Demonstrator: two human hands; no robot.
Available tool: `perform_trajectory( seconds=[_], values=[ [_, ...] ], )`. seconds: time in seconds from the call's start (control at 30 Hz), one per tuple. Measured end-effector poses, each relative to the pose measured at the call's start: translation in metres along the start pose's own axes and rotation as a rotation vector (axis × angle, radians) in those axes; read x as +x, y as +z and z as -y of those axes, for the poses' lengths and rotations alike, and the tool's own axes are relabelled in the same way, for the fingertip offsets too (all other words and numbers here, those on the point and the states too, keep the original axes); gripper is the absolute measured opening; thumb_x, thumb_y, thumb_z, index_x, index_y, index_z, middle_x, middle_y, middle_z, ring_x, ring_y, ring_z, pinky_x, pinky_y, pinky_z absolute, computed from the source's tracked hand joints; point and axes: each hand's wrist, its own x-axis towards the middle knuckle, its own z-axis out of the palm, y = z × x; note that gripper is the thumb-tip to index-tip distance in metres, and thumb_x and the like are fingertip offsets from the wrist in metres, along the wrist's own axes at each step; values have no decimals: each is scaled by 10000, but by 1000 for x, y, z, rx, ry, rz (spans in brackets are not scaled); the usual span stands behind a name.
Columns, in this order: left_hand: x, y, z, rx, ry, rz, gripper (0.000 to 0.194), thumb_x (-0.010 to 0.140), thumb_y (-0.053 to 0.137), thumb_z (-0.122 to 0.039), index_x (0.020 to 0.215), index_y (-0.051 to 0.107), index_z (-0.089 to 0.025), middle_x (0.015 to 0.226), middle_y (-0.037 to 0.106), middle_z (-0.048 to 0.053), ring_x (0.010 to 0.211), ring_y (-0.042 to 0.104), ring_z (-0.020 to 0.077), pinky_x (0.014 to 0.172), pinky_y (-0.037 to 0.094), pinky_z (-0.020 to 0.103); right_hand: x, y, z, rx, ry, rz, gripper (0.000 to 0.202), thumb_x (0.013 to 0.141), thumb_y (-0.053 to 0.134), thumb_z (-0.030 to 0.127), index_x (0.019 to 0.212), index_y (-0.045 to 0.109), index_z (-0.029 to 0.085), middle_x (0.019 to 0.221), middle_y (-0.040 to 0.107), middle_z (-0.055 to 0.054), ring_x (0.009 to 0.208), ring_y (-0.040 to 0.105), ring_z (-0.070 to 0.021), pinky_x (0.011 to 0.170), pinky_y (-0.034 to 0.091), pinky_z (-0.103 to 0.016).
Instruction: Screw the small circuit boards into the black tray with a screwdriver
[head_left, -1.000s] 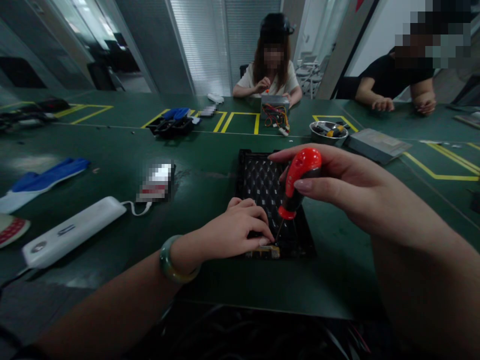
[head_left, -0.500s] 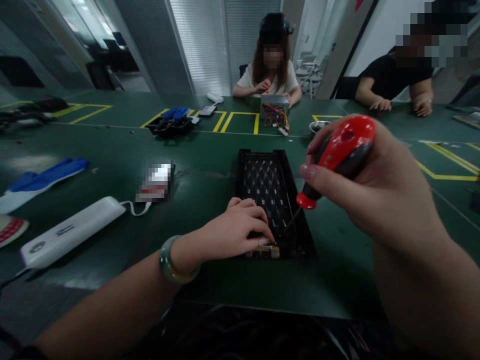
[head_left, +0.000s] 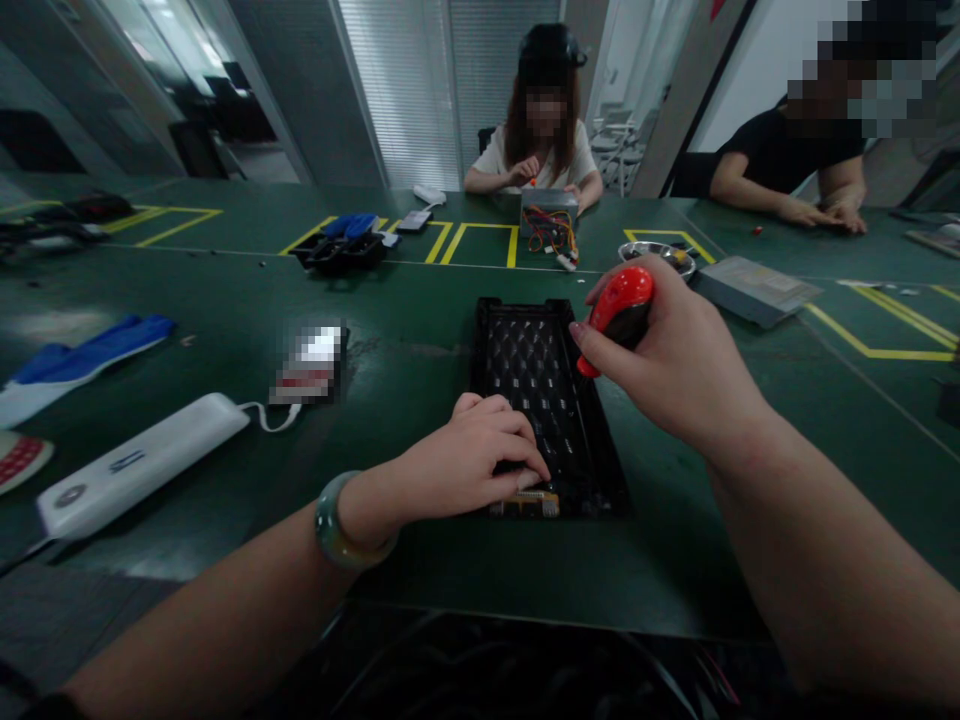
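A black plastic panel (head_left: pixel 525 370) with a textured grid lies lengthwise before me on the table. My left hand (head_left: pixel 491 450) rests on its near end, fingers curled and pressed together; what they pinch there, if anything, is hidden. Just below those fingertips a small circuit board (head_left: pixel 541 503) shows at the panel's near edge. Above the panel's right side, my right hand (head_left: pixel 660 345) is closed around a red and black screwdriver (head_left: pixel 619 305). Its shaft cannot be made out now.
A white power bank (head_left: pixel 146 450) with a cable to a phone (head_left: pixel 311 365) lies left, near a blue and white glove (head_left: pixel 90 360). Beyond are a metal bowl (head_left: pixel 646 250), a flat grey plate (head_left: pixel 757 290) and a black tray (head_left: pixel 341 255). Two people sit opposite, one holding a metal box (head_left: pixel 550 205).
My right hand has moved up and away with the screwdriver, lifting it off the panel's near end. The bowl and grey plate now show. My left hand has stayed put.
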Motion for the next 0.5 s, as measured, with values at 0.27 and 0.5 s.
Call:
perform_trajectory(
  seconds=[0.27,0.5],
  values=[
    [1,1,2,-17,-87,-51,157,967,601,-345,1040,731,-294,1057,724,-11,1027,550,210,902,269,386,0,-2,3,27,-5,-4,266,836,722,356,1005,568,220,889,634,-37,755,581,-225,719,459,-408],
    [1,4,6,-89,-213,-149,323,931,653,-444,1222,672,-304,1091,736,-5,1091,576,231,934,284,391,-10,-20,27,296,-9,-50,172,858,703,271,969,588,210,993,638,-42,874,604,-212,783,478,-396]
  ],
)
